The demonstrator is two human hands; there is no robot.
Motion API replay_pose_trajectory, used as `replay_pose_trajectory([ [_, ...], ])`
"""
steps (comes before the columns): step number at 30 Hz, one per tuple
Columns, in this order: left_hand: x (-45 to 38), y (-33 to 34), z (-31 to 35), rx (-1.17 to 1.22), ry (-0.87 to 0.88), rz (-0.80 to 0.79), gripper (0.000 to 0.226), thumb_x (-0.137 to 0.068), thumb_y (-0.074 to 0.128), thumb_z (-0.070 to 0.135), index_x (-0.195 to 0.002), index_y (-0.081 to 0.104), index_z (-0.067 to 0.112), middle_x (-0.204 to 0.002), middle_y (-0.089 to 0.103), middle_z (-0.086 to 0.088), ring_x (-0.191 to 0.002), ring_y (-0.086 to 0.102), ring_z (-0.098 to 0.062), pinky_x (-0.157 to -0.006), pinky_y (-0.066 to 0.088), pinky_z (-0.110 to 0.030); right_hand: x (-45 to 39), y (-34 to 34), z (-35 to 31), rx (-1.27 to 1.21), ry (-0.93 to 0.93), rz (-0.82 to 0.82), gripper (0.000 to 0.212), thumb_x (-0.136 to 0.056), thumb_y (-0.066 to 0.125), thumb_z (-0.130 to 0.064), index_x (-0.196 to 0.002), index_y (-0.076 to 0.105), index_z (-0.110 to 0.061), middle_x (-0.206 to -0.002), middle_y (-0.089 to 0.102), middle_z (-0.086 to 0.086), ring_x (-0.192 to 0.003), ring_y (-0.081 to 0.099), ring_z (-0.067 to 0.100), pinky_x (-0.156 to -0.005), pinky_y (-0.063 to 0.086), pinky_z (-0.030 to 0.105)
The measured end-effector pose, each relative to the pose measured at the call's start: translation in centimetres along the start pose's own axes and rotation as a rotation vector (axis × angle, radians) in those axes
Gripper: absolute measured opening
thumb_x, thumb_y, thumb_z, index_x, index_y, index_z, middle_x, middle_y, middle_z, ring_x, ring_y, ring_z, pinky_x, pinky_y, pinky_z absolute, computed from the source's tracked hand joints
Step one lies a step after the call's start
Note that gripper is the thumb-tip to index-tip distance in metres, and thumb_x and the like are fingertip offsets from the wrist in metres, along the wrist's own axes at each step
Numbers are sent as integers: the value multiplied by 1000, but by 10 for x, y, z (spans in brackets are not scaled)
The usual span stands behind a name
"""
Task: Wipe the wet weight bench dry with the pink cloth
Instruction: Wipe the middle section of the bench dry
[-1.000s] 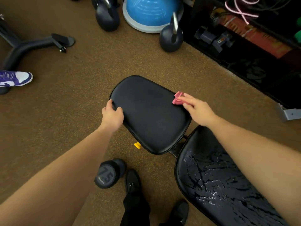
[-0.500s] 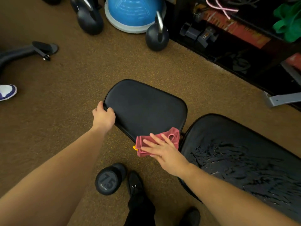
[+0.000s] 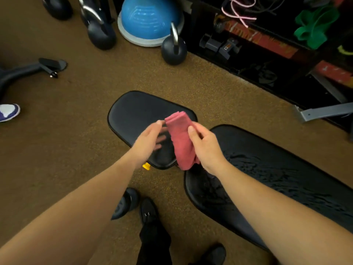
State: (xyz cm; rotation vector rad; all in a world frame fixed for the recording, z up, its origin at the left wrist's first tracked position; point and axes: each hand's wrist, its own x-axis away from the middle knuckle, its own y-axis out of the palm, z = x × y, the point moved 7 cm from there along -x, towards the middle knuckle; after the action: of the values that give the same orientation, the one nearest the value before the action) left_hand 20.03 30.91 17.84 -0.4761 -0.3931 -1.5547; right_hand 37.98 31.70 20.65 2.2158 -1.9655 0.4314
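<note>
Pink cloth [image 3: 182,139]: folded, lifted above the seat pad [image 3: 137,119], pinched in my right hand [image 3: 205,148]. My left hand [image 3: 148,140]: fingers loose and spread, blurred, just left of the cloth. Back pad [image 3: 277,169], right: wet, water streaked across its surface.

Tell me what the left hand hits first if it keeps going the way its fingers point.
Most likely the pink cloth held up by the right hand: the left hand points at it from close by, though blur hides whether they touch yet.
</note>
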Motion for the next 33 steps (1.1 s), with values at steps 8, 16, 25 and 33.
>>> replay_pose_trajectory([
  [8, 17, 111, 43, 118, 113, -99, 27, -103, 56, 28, -122, 57, 9, -117, 72, -7, -110, 69, -24, -98, 54, -49, 3, -99, -19, -11, 84, 46, 13, -100, 63, -19, -108, 73, -24, -105, 76, 4, -93, 74, 20, -79, 63, 43],
  [16, -19, 146, 101, -358, 381, 20, 18, -102, 52, 28, -118, 56, 21, -106, 68, -4, -95, 66, -17, -85, 52, -38, -7, -210, 1, 581, 85, 75, 25, -103, 52, -36, -121, 69, -29, -120, 66, -12, -108, 62, 11, -94, 46, 28],
  [25, -92, 263, 23, -1258, 553, -524, 28, -101, 50, 40, -124, 50, 24, -143, 50, -1, -134, 43, -30, -112, 31, -43, -3, -267, 102, 1243, 262, -277, 53, -108, 25, -46, -159, 7, -47, -169, -2, -12, -156, 2, 30, -122, 6, 62],
  [33, -97, 245, -8, -1398, 600, -550, 56, -108, 26, 44, -158, 3, 43, -165, 2, 22, -154, -5, -14, -125, 1, -44, -2, -271, 111, 1262, 228, -234, 52, -109, 22, -41, -157, 5, -50, -168, -2, -18, -156, 3, 27, -122, 7, 60],
])
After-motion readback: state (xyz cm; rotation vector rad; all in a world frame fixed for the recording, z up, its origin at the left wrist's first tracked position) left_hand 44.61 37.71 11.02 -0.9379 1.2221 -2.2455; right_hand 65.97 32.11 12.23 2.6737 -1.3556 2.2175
